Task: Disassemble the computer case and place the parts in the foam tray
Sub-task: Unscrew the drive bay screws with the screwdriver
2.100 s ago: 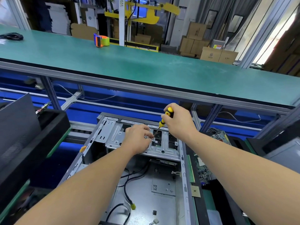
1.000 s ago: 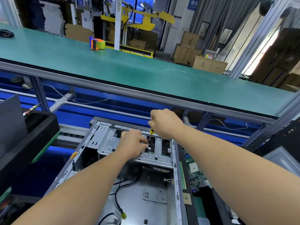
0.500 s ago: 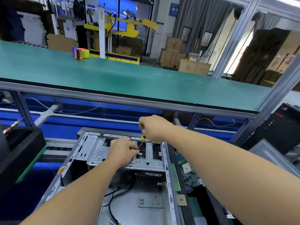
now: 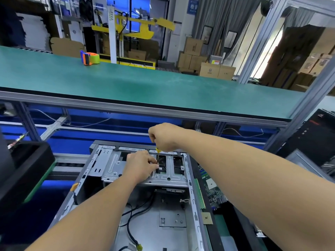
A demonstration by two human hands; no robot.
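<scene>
Both hands reach over the computer case [image 4: 145, 223]: right hand [image 4: 163, 136] fisted around the screwdriver [image 4: 158, 154], left hand [image 4: 140, 164] pinching its tip.

A long green surface [image 4: 145, 87] runs across the middle of the frame, edged by a grey metal rail. On it, toward the upper left, sits an orange and green tape dispenser [image 4: 90, 58]. Behind it stands a yellow machine frame [image 4: 134, 29], and stacked cardboard boxes [image 4: 203, 64] fill the upper right centre. Grey curtains [image 4: 226, 20] hang beyond them. Blue panels [image 4: 90, 116] show under the surface.
</scene>
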